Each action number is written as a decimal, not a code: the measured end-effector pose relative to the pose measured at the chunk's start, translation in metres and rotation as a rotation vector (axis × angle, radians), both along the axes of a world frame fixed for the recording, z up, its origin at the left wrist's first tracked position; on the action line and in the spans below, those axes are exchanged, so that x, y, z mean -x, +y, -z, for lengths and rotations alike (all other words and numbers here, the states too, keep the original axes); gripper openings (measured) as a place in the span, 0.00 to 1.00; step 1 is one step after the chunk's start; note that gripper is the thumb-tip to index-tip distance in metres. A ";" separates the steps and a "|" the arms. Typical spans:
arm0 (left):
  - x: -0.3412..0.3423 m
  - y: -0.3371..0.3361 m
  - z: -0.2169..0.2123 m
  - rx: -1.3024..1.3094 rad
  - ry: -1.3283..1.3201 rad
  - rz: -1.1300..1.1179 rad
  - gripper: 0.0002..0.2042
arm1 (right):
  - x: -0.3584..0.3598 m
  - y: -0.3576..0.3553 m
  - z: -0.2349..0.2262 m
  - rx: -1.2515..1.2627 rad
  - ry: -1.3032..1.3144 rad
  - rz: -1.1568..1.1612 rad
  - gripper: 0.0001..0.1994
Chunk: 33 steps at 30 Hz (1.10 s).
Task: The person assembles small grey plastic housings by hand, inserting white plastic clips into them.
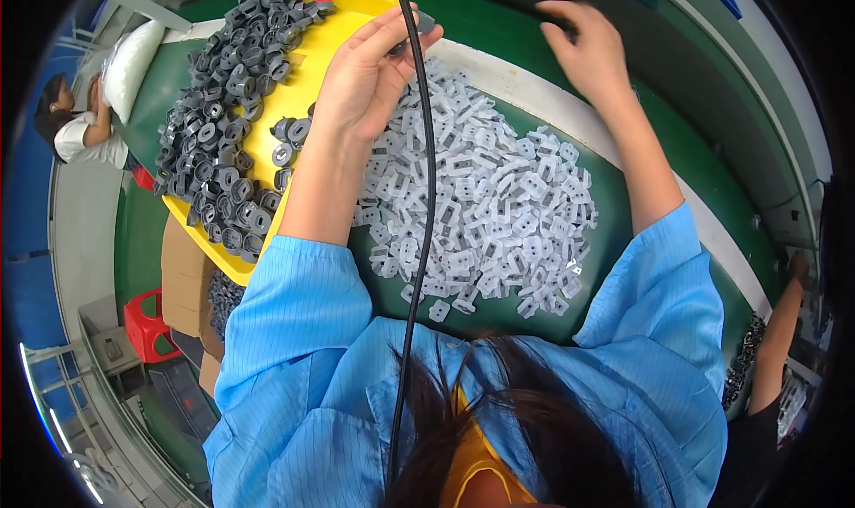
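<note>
My left hand [367, 76] is raised over the edge of the yellow tray, its fingers closed on a small dark grey plastic part [425, 23]. A black cable crosses in front of those fingertips and hides some of the part. Farther right, my right hand [590, 56] hovers above the green conveyor belt, thumb and forefinger apart, with nothing visible between them. Between my forearms lies a broad heap of translucent white plastic pieces [481, 196]. Many ring-shaped dark grey parts [223, 143] are piled in the yellow tray [343, 5] at the left.
The black cable [431, 152] hangs down through the middle of the view. A white rail [552, 112] borders the belt [499, 27]. Cardboard boxes [185, 276] and a red stool [147, 328] stand at left. One person [89, 134] is at far left; another's arm [777, 348] shows at right.
</note>
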<state>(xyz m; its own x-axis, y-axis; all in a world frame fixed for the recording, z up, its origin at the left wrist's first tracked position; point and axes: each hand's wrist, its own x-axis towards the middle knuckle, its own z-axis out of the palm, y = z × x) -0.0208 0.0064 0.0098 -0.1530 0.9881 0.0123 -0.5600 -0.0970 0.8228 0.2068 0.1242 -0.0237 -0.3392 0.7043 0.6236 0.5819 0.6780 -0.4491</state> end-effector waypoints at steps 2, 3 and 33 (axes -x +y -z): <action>0.000 -0.001 0.002 0.030 0.001 0.013 0.13 | 0.026 -0.023 -0.015 0.100 -0.046 -0.235 0.08; -0.001 0.000 0.003 0.011 0.033 0.058 0.14 | 0.039 -0.028 -0.008 0.056 -0.058 -0.329 0.08; -0.023 -0.002 -0.002 0.098 0.358 0.164 0.12 | 0.036 -0.051 -0.038 0.742 0.300 -0.478 0.10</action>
<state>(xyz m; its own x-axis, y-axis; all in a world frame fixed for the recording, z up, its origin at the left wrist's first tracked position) 0.0024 0.0039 0.0119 0.0036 0.9983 -0.0588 -0.2376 0.0580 0.9696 0.1712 0.0734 0.0140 -0.5936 0.7849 0.1779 0.1046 0.2944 -0.9499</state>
